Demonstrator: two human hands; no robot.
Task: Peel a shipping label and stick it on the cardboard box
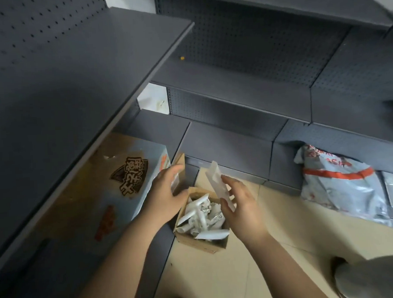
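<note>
Here the right hand point(242, 211) pinches a white label sheet point(219, 184); the left hand point(168, 196) looks loosely open. Peeling so, the label could curl and stick to itself.

Stockroom or shop: grey pegboard shelving point(242, 39), courier parcel bags point(338, 182).

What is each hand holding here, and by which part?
The right hand pinches a white paper strip near its lower end. The left hand touches something pale, too blurred to tell a hold.

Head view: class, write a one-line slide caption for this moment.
Right hand holds a white paper strip above a small open box of paper scraps; left hand alongside.
</note>
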